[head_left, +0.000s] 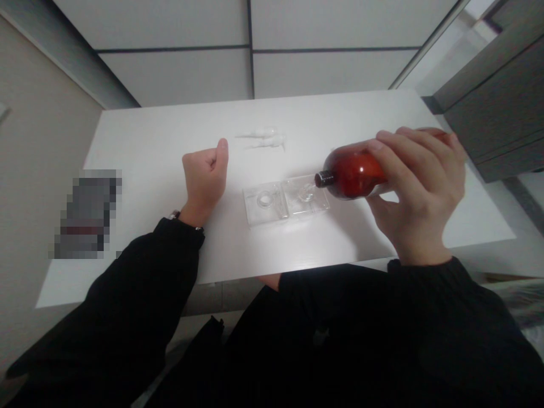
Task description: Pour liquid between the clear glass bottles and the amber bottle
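Note:
My right hand (419, 187) is wrapped round an amber bottle (355, 170). The bottle lies tilted nearly level, its dark threaded neck pointing left above the right half of a clear plastic case (272, 218). That case rests on the white table and has two halves side by side, each with a round clear part in it. I cannot make out whether liquid is leaving the neck. My left hand (204, 175) is closed in a fist left of the case, thumb on top and touching nothing outside it. What the fist holds, if anything, is hidden.
Two clear pump heads (266, 139) with thin tubes lie behind the case. A blurred-out dark rectangular item (87, 215) is at the table's left side. The white table (238, 258) ends close to my body, and pale panels (170, 73) stand behind it.

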Available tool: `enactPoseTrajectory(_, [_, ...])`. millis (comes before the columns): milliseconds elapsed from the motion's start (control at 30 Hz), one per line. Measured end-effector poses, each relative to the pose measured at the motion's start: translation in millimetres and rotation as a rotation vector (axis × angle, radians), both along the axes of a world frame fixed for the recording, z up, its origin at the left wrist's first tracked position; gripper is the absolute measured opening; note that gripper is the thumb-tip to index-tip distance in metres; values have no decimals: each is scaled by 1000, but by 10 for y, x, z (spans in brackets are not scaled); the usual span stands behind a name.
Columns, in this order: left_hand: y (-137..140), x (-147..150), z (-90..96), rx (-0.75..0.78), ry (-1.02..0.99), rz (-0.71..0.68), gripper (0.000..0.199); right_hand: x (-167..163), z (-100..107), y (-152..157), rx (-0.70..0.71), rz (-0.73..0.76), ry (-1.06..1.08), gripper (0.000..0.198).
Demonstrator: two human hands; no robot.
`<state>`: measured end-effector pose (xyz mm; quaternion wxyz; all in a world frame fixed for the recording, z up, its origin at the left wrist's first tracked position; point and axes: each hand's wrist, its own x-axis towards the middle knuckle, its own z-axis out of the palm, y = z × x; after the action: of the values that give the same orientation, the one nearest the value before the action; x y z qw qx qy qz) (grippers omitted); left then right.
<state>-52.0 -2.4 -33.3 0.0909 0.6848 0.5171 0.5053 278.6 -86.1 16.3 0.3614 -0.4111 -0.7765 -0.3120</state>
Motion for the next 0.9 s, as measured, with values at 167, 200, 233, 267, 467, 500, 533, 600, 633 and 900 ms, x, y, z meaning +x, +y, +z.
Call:
enactPoseTrajectory(167, [-15,12,19,-22,-24,4,72,17,-3,1,1,5,-4,50])
enactPoseTrajectory(200, [-18,15,23,-24,-29,5,72,18,-2,1,3,7,-8,49])
enactPoseTrajectory(233, [-21,17,25,-26,-33,6,72,18,-1,1,1,7,-11,48])
enactPoseTrajectory(267, [-23,18,26,-27,-36,7,72,18,1,-1,0,7,-14,48])
enactPoseTrajectory(467, [-13,8,11,-7,-21,-5,72,19,4,-7,-8,-4,-10,50])
enactPoseTrajectory(500, [-11,7,8,-2,-16,-6,71,23,1,-6,-10,-2,-6,51])
enactPoseTrajectory(533, [-10,6,6,2,-10,-7,71,26,-2,-4,-9,2,-1,53])
enactPoseTrajectory(600, [-9,5,6,8,3,-9,70,30,-6,-1,-10,2,5,56])
enactPoseTrajectory(633, [-9,5,7,12,7,-9,70,30,-7,0,-12,2,4,57])
enactPoseTrajectory(900, [-8,8,9,9,6,-9,69,9,15,-3,8,1,-11,48])
